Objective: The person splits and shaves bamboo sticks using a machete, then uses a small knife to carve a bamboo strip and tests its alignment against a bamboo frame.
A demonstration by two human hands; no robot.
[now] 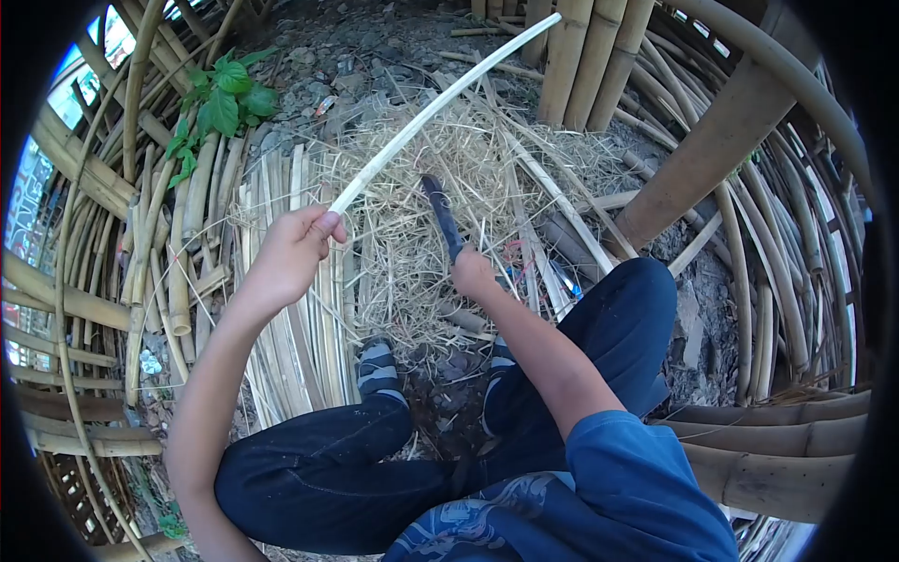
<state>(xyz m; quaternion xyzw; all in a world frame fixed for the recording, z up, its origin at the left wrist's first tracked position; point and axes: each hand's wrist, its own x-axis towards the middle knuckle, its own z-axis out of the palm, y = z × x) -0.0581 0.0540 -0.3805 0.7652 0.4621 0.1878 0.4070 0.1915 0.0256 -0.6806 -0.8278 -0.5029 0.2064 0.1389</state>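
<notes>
My left hand [292, 255] is closed round the lower end of a long, pale bamboo strip [440, 106]. The strip slants up and away to the right, its far end near the upright bamboo poles. In my right hand [473, 272] is a machete [440, 214] with a dark blade, gripped by its handle. The blade points away from me, below the strip and apart from it. Under both lies a heap of bamboo shavings [412, 253]. My fingers hide the machete's handle.
Split bamboo slats [304, 365] lie in a stack left of my feet. Thick bamboo poles [571, 66] stand at the back, and a leaning pole [698, 140] rises on the right. More bamboo poles [777, 436] lie by my right knee. A green plant [225, 98] grows at the upper left.
</notes>
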